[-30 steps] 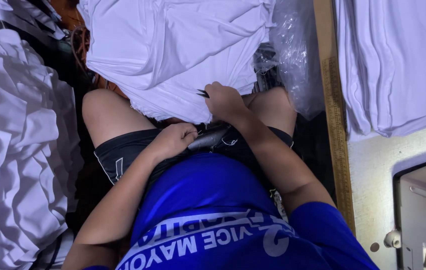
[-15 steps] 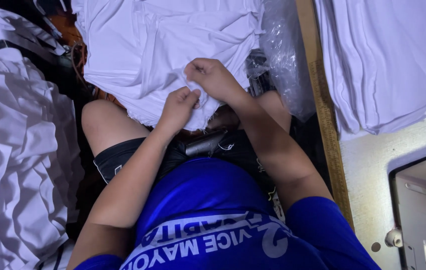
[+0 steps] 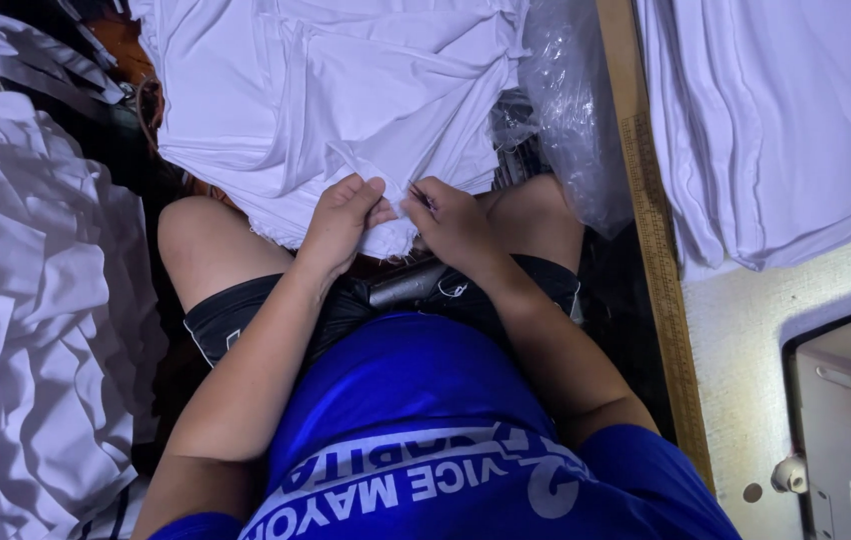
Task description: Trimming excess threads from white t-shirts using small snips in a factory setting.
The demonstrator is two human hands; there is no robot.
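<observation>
A pile of white cloth lies over my knees, its lower edge hanging toward my lap. My left hand pinches that edge with thumb and fingers. My right hand grips the same edge just to the right, the fingertips of both hands almost touching. A thin dark thing shows at my right fingertips; I cannot tell what it is. A dark grey object rests in my lap under my wrists.
A heap of white cloth fills the left side. A folded white stack lies on the table at right, beside a wooden ruler edge. Clear plastic wrap hangs by my right knee. A sewing machine stands at lower right.
My left hand rose from my lap to the cloth edge. My right hand shifted along the edge, and both hands now pinch it close together.
</observation>
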